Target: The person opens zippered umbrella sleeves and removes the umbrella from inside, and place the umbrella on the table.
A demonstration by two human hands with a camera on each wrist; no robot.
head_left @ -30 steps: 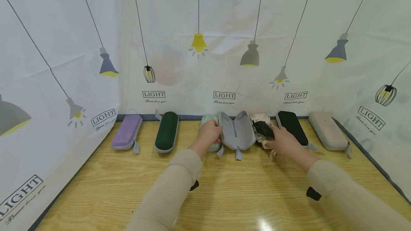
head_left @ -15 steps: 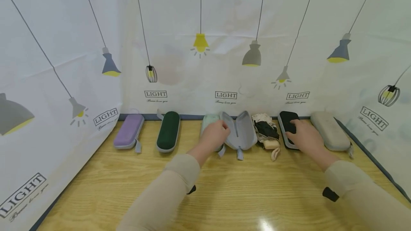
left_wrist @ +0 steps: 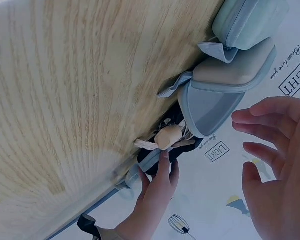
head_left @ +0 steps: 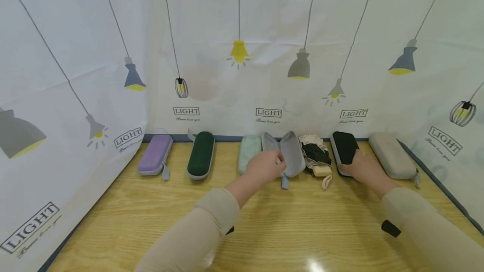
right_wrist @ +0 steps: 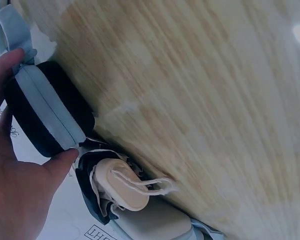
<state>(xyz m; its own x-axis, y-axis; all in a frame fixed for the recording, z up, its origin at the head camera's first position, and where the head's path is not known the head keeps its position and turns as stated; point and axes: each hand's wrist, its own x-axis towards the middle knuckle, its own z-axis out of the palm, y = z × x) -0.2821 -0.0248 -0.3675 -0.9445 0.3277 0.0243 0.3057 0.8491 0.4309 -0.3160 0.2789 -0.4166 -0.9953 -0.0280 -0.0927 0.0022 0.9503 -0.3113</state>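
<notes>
My left hand (head_left: 264,165) hovers with loosely bent fingers over an unzipped pale grey case (head_left: 294,154), partly covering it and the mint case (head_left: 249,148) beside it. Nothing is in its fingers in the left wrist view. Around the sides of a zipped black case (head_left: 343,148), my right hand (head_left: 364,169) has its thumb and fingers; the thumb presses the near corner in the right wrist view. Between the two cases lies a crumpled beige-and-black compact umbrella (head_left: 316,154), its beige handle (right_wrist: 122,187) and cord loop toward me.
A purple case (head_left: 155,154) and a dark green case (head_left: 201,154) lie to the left on the wooden table (head_left: 295,230). At the far right is a beige case (head_left: 392,154). A white sheet (head_left: 211,20) printed with lamps stands behind.
My right hand has left the umbrella, moved right and taken hold of the black case. My left hand has come off the mint case and shifted right over the unzipped case.
</notes>
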